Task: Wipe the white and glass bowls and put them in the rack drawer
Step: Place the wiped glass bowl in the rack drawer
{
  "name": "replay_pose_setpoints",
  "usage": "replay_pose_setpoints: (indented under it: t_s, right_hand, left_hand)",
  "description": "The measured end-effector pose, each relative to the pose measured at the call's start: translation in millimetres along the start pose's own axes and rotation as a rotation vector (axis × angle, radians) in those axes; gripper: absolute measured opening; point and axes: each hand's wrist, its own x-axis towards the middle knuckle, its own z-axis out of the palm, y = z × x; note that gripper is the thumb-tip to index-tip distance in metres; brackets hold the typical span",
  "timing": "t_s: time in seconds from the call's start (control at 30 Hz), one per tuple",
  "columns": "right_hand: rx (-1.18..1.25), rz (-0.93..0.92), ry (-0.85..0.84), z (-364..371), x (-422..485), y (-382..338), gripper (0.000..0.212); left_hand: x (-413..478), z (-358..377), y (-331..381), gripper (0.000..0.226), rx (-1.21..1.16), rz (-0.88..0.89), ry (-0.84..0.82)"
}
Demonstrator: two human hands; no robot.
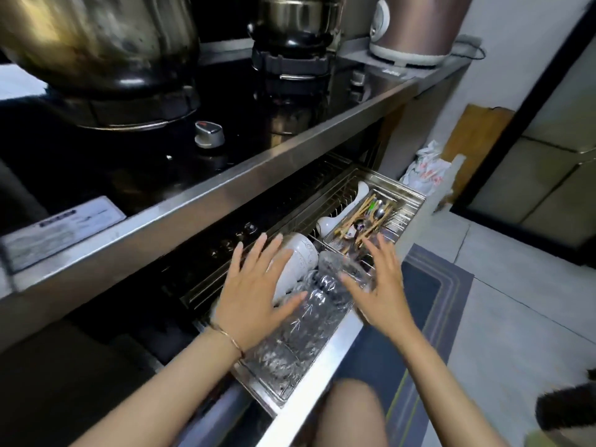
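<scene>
Apparently the task is near its end. At the far left, a large steel pot (96,37) is seen on the dark hob, with a control knob (209,133) in front of it; neither belongs to the job. Below the counter edge, the rack drawer (309,382) is pulled out.

The left hand (254,298) is held flat over the drawer with its fingers straight and spread wide, and nothing is gripped. Its fingertips lie over the white bowl (298,256), which is stood on edge in the wire rack; whether it is actually touched cannot be told. Just beside it, toward the drawer front, the glass bowls (309,321) are lined up on edge in the same rack.

The right hand (380,285) is likewise spread wide and empty above the far end of the glass row, with contact again unclear. Behind it a cutlery tray (371,217) of chopsticks and spoons is seated in the drawer, and a dark rug (445,285) is laid on the floor to the right.

No cloth is seen, and no bowl is held. Wiping and racking are therefore judged done for the bowls in view. What may be left is a last steadying of the row, and perhaps the drawer being pushed shut, though that is not asked by the task.
</scene>
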Motion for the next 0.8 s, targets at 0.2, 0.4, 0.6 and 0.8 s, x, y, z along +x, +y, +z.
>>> replay_pose_setpoints:
  t_s: [0.2,0.4,0.6,0.8]
  right_hand:
    - [0.285,0.249,-0.104,11.5,-84.6,-23.2,0.103]
    - [0.35,0.196,-0.243,22.8,-130.2,-44.9,0.113]
    - [0.288,0.155,-0.394,8.4,-135.2,-38.1,0.139]
    - [0.257,0.131,-0.386,11.2,-134.8,-30.4,0.146]
  left_hand:
    - [-31.1,-76.3,-20.7,0.074,0.27,0.006,0.182]
    - [-63.2,-106.4,-43.6,0.083,0.349,-0.161,0.201]
    - [-75.6,-112.7,-53.9,0.089,0.366,-0.198,0.204]
    - [-74.2,-104.7,-47.4,0.09,0.344,-0.243,0.285]
